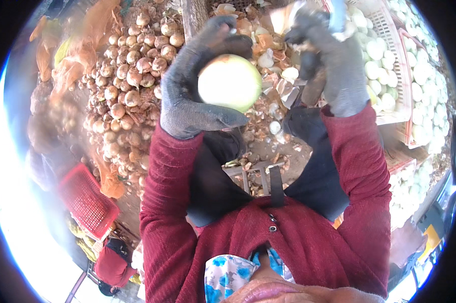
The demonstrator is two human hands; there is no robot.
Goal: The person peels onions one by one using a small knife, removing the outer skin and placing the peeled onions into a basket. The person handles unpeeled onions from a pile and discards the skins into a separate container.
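My left hand, in a grey work glove, curls around a large pale peeled onion. Its thumb lies along the near side of the onion and the fingers bend over the far side. My right hand, also gloved, is raised to the right of the onion and apart from it. Motion blurs its fingers. A whitish blurred thing shows by the fingertips, and a light blue blurred thing is beside the hand; I cannot tell whether either is held.
Unpeeled onions are heaped at left beside orange mesh netting. Peeled onions fill a plastic crate at right. Onion skins litter the ground. A red basket lies lower left, with a person in red beyond it.
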